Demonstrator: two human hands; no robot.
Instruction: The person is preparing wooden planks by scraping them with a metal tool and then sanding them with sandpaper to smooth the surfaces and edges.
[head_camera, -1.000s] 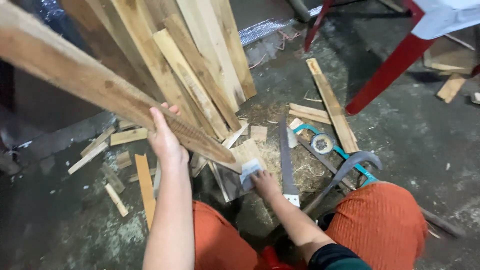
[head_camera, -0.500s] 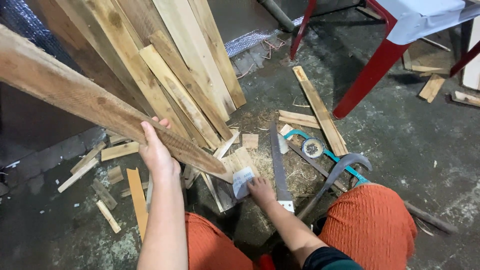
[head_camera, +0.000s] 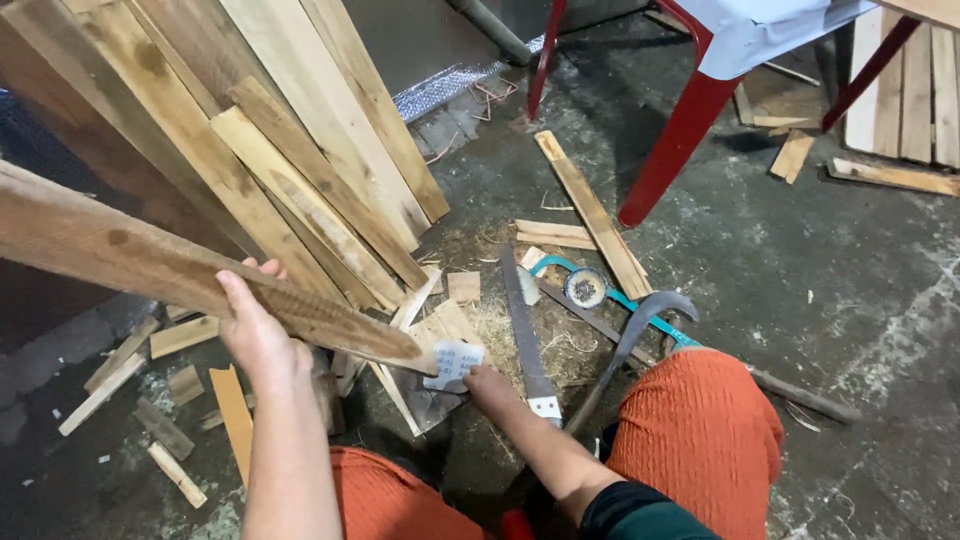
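Note:
My left hand (head_camera: 255, 330) grips a long rough wooden plank (head_camera: 120, 255) that slants from the upper left down to a tip near the floor. At that tip my right hand (head_camera: 485, 382) holds a small pale sheet of sandpaper (head_camera: 452, 362) against the plank's end. Both hands work just above my knees in orange trousers (head_camera: 700, 430). A hand saw (head_camera: 527, 335) lies on the floor right beside my right hand.
Several planks (head_camera: 290, 170) lean against the wall behind. Offcuts (head_camera: 175, 335) and sawdust litter the concrete floor. A curved sickle (head_camera: 640, 325), a blue-handled tool (head_camera: 590, 290) and a loose board (head_camera: 590, 212) lie ahead. A red-legged table (head_camera: 690, 120) stands at upper right.
The view has tilted and shifted slightly. My left hand stays on the plank, and my right hand has kept the sandpaper at the plank's tip with small movement.

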